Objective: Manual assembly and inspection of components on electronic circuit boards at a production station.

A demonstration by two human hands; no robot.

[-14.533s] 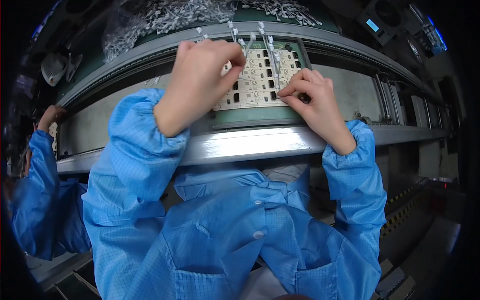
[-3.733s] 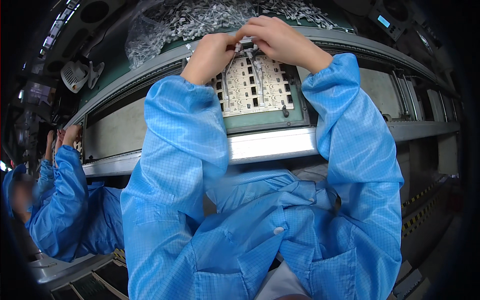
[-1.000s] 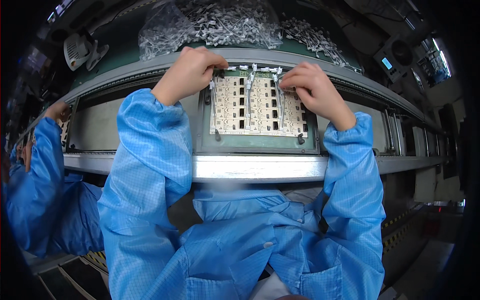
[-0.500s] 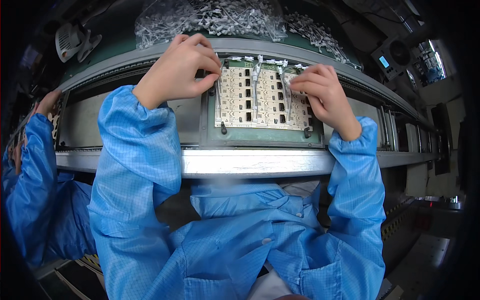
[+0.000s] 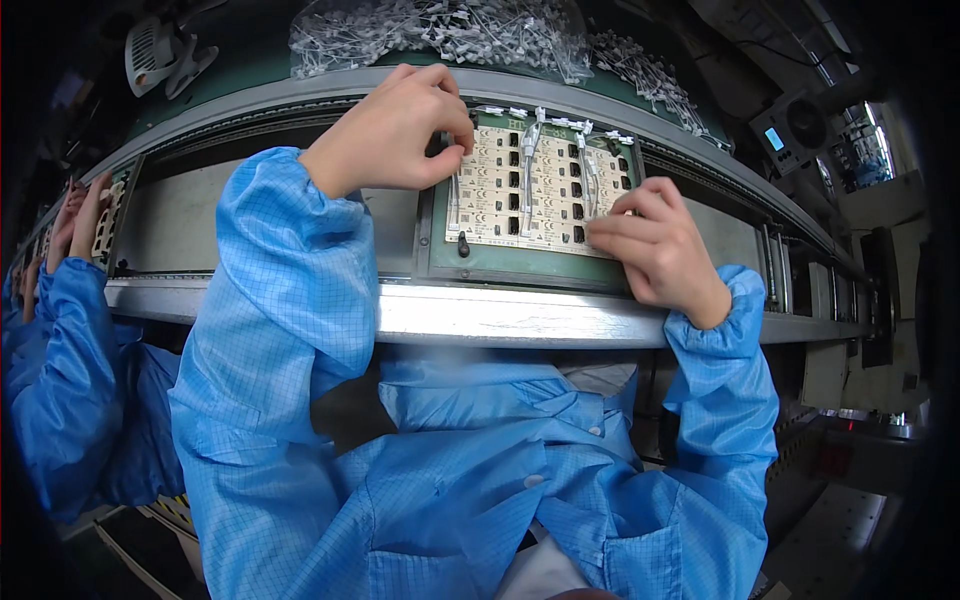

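Observation:
A cream circuit board panel [image 5: 495, 160] with rows of black connectors lies in a green carrier [image 5: 520, 263]. Wire leads with white plugs run lengthwise over it: a middle lead [image 5: 530, 180], a right lead [image 5: 589, 170] and a left lead [image 5: 455, 200]. My left hand [image 5: 400, 130] is closed at the panel's upper left corner, by the left lead's top end; its fingers hide what they hold, if anything. At the lower right of the panel, my right hand [image 5: 660, 245] pinches the lower end of the right lead with its fingertips.
A metal rail [image 5: 500, 315] runs along the near side. Behind the far rail lie a clear bag [image 5: 440, 40] of white-plugged leads and a loose pile [image 5: 650, 80] of them. A small white fan [image 5: 155, 60] stands far left. Another person's hands [image 5: 85, 215] work at left.
My right hand has moved down along the right lead toward the panel's near edge. My left hand stays at the upper left corner. The whole view has shifted slightly.

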